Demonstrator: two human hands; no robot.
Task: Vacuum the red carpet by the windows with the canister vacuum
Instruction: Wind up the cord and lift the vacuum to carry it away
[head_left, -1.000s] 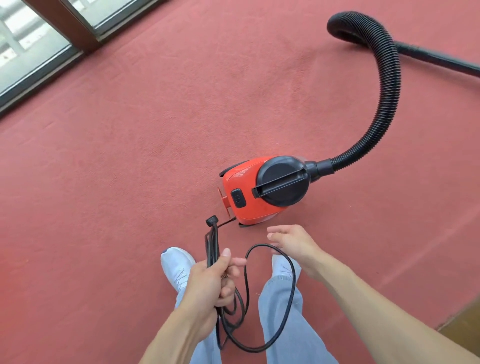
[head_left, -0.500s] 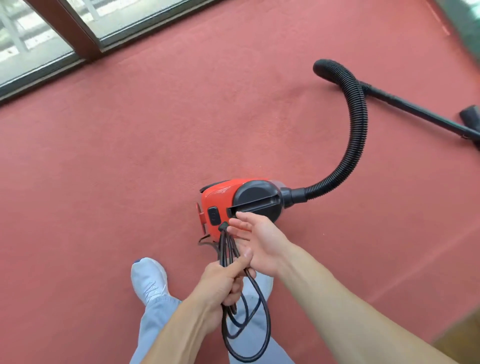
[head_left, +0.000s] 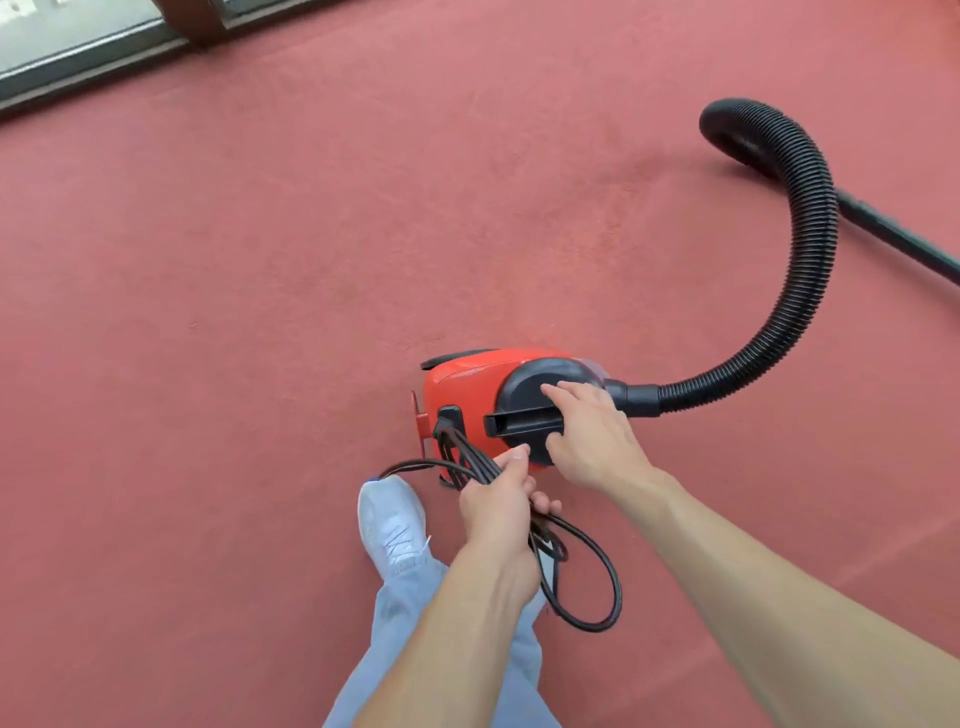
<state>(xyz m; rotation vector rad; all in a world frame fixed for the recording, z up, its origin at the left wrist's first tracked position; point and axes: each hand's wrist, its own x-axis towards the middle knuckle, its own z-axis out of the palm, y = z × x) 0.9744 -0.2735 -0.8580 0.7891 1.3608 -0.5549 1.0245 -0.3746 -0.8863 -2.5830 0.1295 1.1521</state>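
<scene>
The red canister vacuum (head_left: 460, 384) stands on the red carpet (head_left: 249, 312) just in front of my feet. Its black ribbed hose (head_left: 813, 249) arcs up to the right and joins the black wand (head_left: 904, 240), which lies on the carpet. My left hand (head_left: 498, 512) grips a bundle of looped black power cord (head_left: 597, 571) close to the vacuum's rear, where the cord comes out. My right hand (head_left: 592, 441) lies over the right end of the black carry handle (head_left: 519, 422), fingers stretched above it and thumb below.
The window frame and sill (head_left: 78, 52) run along the top left edge of the carpet. My white shoe (head_left: 389, 525) and jeans leg are right beside the vacuum's rear. Open carpet stretches to the left and ahead.
I have stepped closer to the vacuum. My right hand moved from the cord loops onto the vacuum's handle. My left hand still holds the cord, now brought up against the vacuum's rear.
</scene>
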